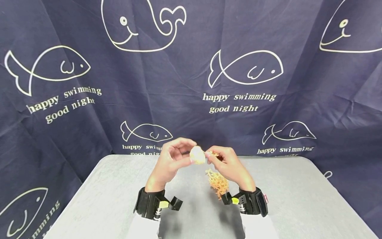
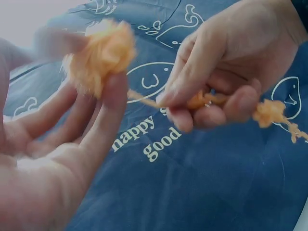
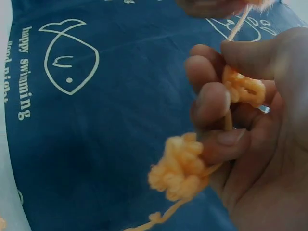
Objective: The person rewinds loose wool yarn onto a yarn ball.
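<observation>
My left hand (image 1: 171, 161) pinches a fluffy pale-orange ball of yarn (image 2: 103, 57) between thumb and fingers. From the ball a thin strand (image 2: 144, 98) runs across to my right hand (image 1: 228, 164), which pinches it between thumb and forefinger. A small crocheted piece (image 3: 243, 89) of orange yarn lies within the right fingers, with a bit of shiny metal (image 3: 263, 109) beside it. Below that hand dangles a bumpy crocheted clump (image 3: 178, 171) on a cord. Both hands are raised over the table's far part, close together.
More knotted orange yarn (image 1: 219, 182) shows below the right hand, over the grey table (image 1: 113, 189). A dark blue curtain (image 1: 191, 76) with white fish and whale drawings hangs behind the far edge. Each wrist wears a black strap (image 1: 147, 202) with a small camera.
</observation>
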`<act>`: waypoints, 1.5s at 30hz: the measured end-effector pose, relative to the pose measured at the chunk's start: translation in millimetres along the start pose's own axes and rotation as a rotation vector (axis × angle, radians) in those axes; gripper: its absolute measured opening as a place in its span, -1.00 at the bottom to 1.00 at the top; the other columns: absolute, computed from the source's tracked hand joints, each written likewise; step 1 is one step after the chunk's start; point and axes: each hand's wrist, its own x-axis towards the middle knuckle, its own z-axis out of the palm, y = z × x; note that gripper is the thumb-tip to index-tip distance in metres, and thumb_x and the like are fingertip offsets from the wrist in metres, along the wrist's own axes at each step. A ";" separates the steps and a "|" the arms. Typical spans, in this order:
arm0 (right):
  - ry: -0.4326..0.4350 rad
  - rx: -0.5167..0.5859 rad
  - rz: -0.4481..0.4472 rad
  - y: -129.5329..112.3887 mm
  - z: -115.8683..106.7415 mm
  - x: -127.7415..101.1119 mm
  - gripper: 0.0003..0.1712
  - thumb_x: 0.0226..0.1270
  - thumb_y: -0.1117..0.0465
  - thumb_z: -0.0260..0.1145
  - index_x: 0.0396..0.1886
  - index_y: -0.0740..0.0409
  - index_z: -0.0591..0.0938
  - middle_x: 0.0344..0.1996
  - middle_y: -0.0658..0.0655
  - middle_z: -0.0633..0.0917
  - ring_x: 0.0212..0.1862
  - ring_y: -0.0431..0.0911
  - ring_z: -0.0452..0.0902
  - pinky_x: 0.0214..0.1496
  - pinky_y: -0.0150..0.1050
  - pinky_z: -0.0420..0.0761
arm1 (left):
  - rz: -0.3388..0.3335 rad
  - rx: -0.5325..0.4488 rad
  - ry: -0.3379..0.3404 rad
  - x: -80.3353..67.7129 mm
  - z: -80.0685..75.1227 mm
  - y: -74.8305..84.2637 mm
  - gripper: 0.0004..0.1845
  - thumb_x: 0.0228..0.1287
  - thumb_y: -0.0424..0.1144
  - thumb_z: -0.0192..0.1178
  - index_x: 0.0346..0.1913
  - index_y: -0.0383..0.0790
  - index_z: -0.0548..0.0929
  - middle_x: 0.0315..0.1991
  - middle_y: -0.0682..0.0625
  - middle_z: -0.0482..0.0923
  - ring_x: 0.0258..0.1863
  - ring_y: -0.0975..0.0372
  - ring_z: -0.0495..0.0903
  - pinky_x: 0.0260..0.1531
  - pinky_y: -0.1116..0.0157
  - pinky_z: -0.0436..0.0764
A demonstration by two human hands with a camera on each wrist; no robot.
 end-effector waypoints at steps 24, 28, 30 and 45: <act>0.023 0.060 -0.058 -22.6 -2.0 -1.3 -0.79 0.36 0.41 0.34 -0.43 0.04 0.70 -0.59 -0.04 0.58 -0.58 -0.25 0.41 -0.60 -0.37 0.42 | -0.095 0.723 0.314 0.7 -2.0 -20.7 -0.73 0.01 -0.46 0.47 -0.16 -0.29 0.76 -0.26 -0.06 0.73 -0.29 0.13 0.74 -0.23 0.18 0.77; 0.126 0.050 -0.098 -20.3 -7.0 -2.0 -0.77 0.32 0.47 0.35 -0.42 0.06 0.70 -0.59 -0.04 0.56 -0.60 -0.25 0.35 -0.65 -0.36 0.34 | -0.208 0.689 0.113 -0.3 0.3 -16.3 -0.76 0.04 -0.45 0.44 -0.17 -0.25 0.76 -0.28 -0.01 0.73 -0.31 0.19 0.72 -0.22 0.21 0.76; 0.165 0.030 -0.111 -19.8 -9.3 -2.1 -0.79 0.32 0.46 0.36 -0.40 0.07 0.71 -0.58 -0.05 0.57 -0.61 -0.24 0.34 -0.65 -0.37 0.34 | -0.249 0.646 0.000 -0.7 2.2 -13.2 -0.76 0.05 -0.45 0.43 -0.17 -0.25 0.75 -0.27 0.01 0.73 -0.31 0.20 0.72 -0.21 0.22 0.76; 0.212 0.060 0.025 -5.3 -2.1 1.8 -0.88 0.40 0.39 0.33 -0.34 0.16 0.73 -0.60 0.10 0.58 -0.64 -0.23 0.34 -0.65 -0.37 0.33 | -0.085 0.145 -0.079 1.5 13.2 -2.3 -0.65 0.02 -0.66 0.34 -0.06 -0.68 0.59 -0.17 -0.19 0.70 -0.18 0.21 0.69 -0.13 0.15 0.76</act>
